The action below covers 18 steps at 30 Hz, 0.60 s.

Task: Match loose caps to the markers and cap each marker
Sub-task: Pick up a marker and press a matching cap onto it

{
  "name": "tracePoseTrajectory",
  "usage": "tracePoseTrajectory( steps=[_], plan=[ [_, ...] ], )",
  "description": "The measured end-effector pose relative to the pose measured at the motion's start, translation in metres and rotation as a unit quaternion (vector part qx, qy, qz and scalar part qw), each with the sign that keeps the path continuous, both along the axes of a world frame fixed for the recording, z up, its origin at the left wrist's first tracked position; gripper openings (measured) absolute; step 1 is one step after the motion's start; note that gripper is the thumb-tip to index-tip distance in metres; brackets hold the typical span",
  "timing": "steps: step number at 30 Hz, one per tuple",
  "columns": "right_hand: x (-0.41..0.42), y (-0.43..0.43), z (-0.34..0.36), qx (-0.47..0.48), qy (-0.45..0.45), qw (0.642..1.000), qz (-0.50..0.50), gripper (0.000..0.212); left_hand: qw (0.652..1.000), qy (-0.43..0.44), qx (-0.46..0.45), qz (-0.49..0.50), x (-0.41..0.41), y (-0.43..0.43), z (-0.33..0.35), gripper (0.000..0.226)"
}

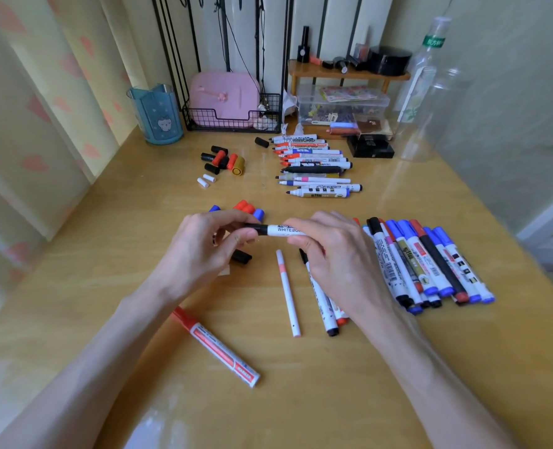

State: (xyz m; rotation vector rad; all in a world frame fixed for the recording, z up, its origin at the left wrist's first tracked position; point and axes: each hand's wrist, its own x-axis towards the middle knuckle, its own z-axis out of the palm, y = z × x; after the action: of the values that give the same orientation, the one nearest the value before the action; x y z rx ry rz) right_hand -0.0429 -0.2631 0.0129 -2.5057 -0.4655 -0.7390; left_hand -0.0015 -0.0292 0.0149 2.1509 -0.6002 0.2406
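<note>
Both hands hold one white whiteboard marker (284,229) level above the desk. My left hand (210,244) pinches its black cap (257,228), which sits on the marker's left end. My right hand (330,254) grips the white barrel. A row of uncapped markers (317,163) lies at the back. Loose black, red, gold and white caps (223,162) lie left of that row. Red and blue caps (249,209) sit just behind my left hand, and a black cap (241,257) lies under it. Several capped markers (430,260) are piled at the right.
A red-capped marker (216,346), a thin white pen (288,293) and two more markers (323,303) lie near the front. At the back stand a blue cup (155,115), a wire basket (233,119), a clear box (343,105), a black box (370,147) and a plastic bottle (430,85).
</note>
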Motion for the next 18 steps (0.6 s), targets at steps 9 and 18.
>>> tracePoseTrajectory(
  steps=[9,18],
  plan=[
    [0.0,-0.004,-0.001,0.0,-0.026,1.0,0.012,0.023,0.999,0.03,-0.011,-0.031,-0.001,0.001,-0.006,0.016],
    [0.003,-0.013,-0.008,0.027,-0.034,0.998,0.035,0.034,0.993,-0.099,0.047,-0.042,-0.01,-0.011,0.0,0.022]
  ],
)
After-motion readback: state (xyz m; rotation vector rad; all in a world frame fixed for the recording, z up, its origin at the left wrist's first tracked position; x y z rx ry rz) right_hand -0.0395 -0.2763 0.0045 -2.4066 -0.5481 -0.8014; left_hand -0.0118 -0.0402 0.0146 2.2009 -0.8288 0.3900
